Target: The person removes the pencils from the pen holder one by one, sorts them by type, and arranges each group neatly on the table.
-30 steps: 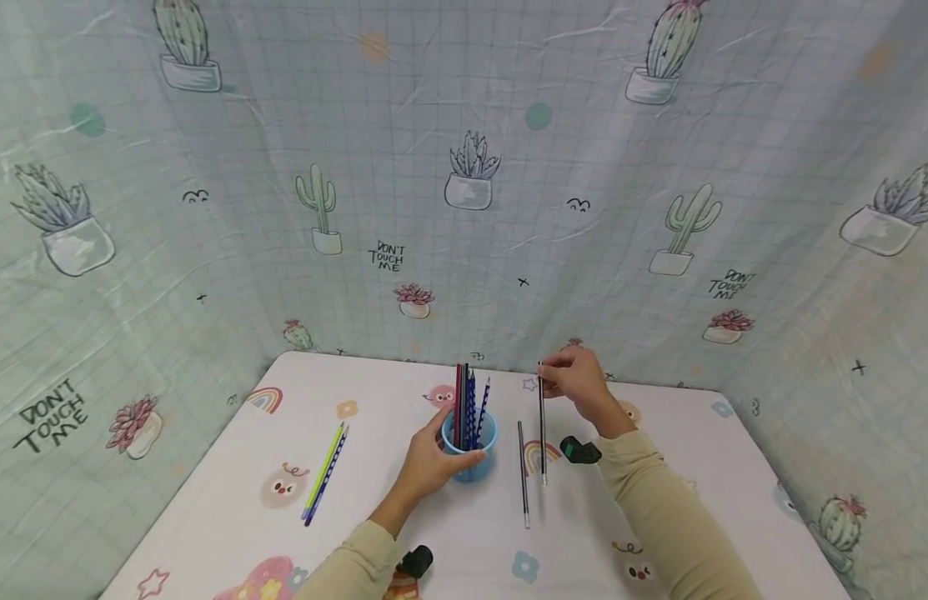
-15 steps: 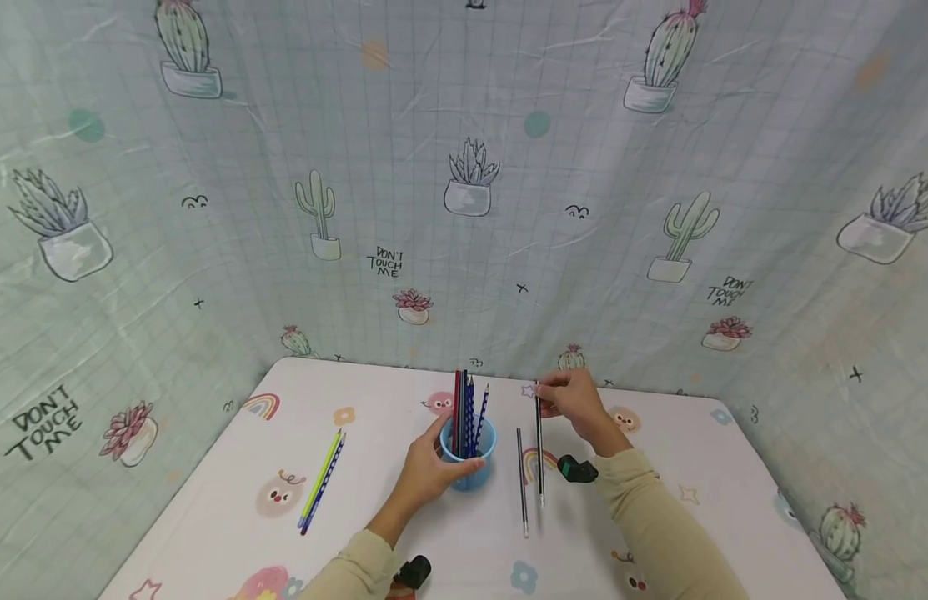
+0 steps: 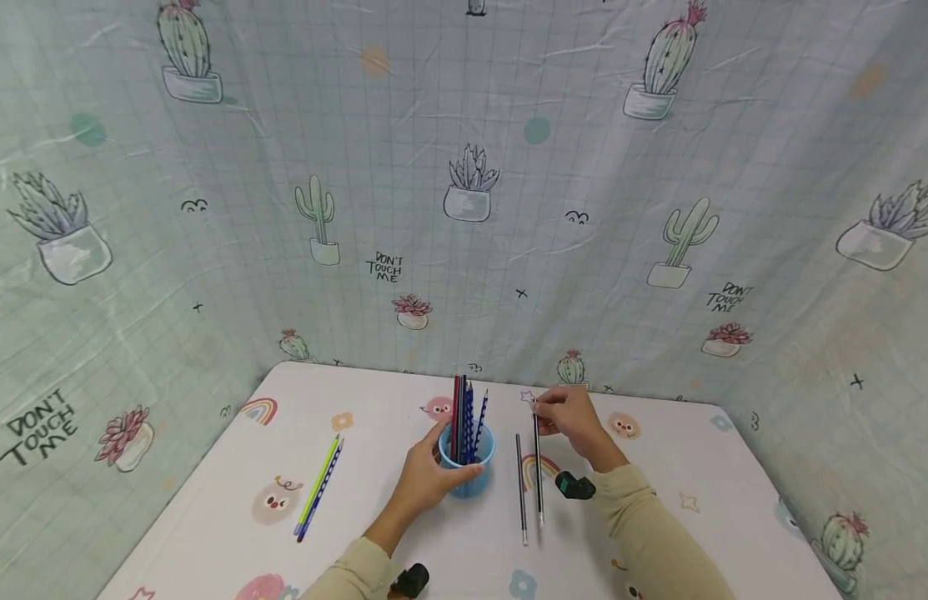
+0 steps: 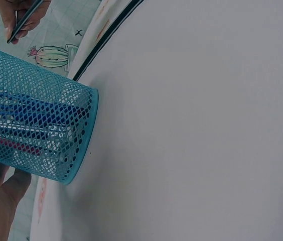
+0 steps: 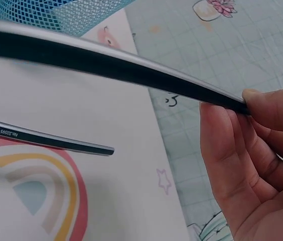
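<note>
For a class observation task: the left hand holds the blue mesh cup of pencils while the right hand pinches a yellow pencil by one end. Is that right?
Not quite: the held pencil that the right hand pinches by one end is black and silver, not yellow; the right wrist view shows it. The left hand does hold the blue mesh cup of pencils.

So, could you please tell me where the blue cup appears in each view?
Head: the blue cup sits below centre, held by the left hand.
Left wrist: at the left edge, partly cropped.
Right wrist: top left, cropped.
Shared landmark: the black pencil in the right hand.
</note>
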`<state>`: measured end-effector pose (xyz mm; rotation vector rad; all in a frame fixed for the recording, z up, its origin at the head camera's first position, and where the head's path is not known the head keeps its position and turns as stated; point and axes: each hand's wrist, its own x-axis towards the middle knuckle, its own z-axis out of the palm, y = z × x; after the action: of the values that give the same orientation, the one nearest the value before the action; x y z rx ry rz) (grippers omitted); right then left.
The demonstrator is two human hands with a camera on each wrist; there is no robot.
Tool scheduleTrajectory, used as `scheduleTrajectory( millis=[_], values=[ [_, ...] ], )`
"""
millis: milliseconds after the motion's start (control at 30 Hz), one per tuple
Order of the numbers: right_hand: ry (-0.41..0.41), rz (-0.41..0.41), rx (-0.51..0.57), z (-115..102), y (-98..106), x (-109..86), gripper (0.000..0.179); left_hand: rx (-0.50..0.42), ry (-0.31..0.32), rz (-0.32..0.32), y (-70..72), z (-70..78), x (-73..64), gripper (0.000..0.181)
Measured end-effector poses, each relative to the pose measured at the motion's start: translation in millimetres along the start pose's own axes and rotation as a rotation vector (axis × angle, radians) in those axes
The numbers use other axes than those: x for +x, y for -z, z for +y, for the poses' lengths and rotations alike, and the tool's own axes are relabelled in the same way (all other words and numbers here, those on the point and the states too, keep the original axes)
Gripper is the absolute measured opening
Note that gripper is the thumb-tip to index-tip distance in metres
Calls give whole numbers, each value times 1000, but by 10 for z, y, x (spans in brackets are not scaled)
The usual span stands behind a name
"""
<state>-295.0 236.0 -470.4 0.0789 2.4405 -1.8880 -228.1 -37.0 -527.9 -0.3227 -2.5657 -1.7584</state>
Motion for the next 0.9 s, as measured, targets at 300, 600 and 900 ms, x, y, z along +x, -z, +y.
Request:
scheduleTrajectory(
  millis=[300,600,900],
  values=[
    [-1,3,6,141,-35,5,13,-16,12,0,13,25,33,105],
    [-53,16,-4,278,-77,12,14,-4,11,8,-1,34,30,105],
    [-70,13,8,414,-99,6,13,-7,33,21,-4,14,-5,105]
  ],
)
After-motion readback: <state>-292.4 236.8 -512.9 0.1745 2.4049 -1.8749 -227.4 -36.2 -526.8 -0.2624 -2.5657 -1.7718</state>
